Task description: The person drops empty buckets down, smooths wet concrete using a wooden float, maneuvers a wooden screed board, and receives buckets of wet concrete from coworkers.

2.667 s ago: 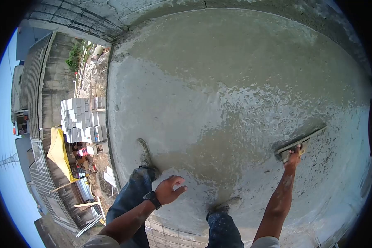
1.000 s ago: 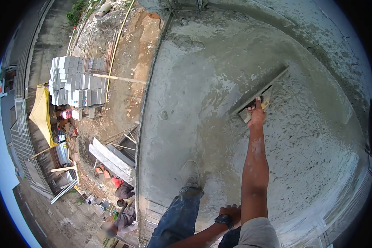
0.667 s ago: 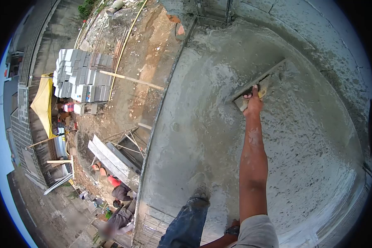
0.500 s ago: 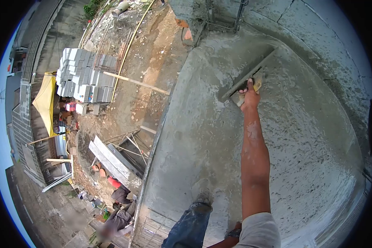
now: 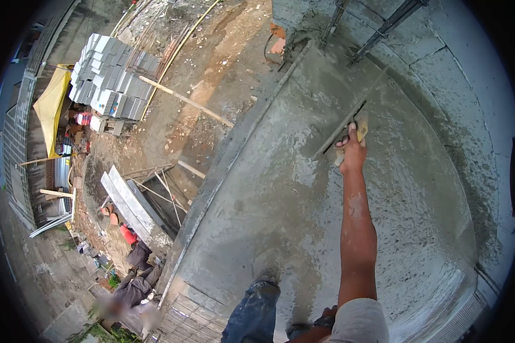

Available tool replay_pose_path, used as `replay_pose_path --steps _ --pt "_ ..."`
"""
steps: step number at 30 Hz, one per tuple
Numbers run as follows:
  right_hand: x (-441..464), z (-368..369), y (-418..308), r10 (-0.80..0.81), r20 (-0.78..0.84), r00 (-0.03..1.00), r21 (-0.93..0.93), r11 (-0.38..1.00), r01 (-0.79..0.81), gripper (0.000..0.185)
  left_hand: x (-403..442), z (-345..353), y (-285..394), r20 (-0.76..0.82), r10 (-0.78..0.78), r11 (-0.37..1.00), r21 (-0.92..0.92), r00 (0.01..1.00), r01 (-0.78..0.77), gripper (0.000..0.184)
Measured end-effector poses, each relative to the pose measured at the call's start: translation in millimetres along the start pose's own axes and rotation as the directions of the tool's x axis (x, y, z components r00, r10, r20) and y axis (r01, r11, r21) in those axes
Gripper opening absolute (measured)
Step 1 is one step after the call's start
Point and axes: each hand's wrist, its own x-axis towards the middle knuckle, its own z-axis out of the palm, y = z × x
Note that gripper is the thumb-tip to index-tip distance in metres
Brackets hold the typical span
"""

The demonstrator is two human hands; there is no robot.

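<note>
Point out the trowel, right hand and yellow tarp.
Trowel (image 5: pixel 339 131), head view: long blade.
Right hand (image 5: pixel 354 152), head view: back of the hand.
Yellow tarp (image 5: pixel 52 107), head view: middle of the sheet.

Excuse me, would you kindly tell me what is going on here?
A person's right hand grips a long float, held against wet grey concrete. One foot stands in that concrete, which looks smoother left of the right arm and more pitted right of it. The left hand is mostly hidden beside the right sleeve, so its grip cannot be told.

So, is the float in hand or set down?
In hand: the right hand, fingers curled, grips the float at its back.
</note>
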Motion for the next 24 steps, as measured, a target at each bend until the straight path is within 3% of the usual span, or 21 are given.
replay_pose_path --steps 5,9,12,15,24 --pt "-59.6 -114.1 -4.8 -0.02 -0.198 0.98 -0.192 0.981 -0.019 0.029 3.5 6.5 9.3 -0.015 0.026 0.999 -0.023 1.0 -0.027 0.053" --pt "-53.9 -230.9 -2.9 -0.132 -0.455 0.881 -0.331 0.943 -0.03 0.03 0.4 7.6 19.2 -0.019 0.047 0.999 -0.018 0.999 -0.047 0.053" --pt "-27.6 -284.6 -11.9 -0.113 -0.592 0.798 -0.39 0.907 -0.161 0.037 -15.0 -4.8 26.0 -0.034 0.068 0.998 -0.01 0.997 -0.068 0.051" --pt "6.3 -282.6 -17.0 -0.125 -0.582 0.804 -0.512 0.824 -0.243 0.035 -13.8 -4.8 27.7 -0.057 0.081 0.996 -0.027 0.995 -0.082 0.051" --pt "80.9 -141.0 -10.8 0.046 -0.316 0.948 -0.258 0.957 -0.132 0.022 -10.8 -9.8 12.5 -0.048 0.123 0.988 -0.09 0.991 -0.127 0.05"
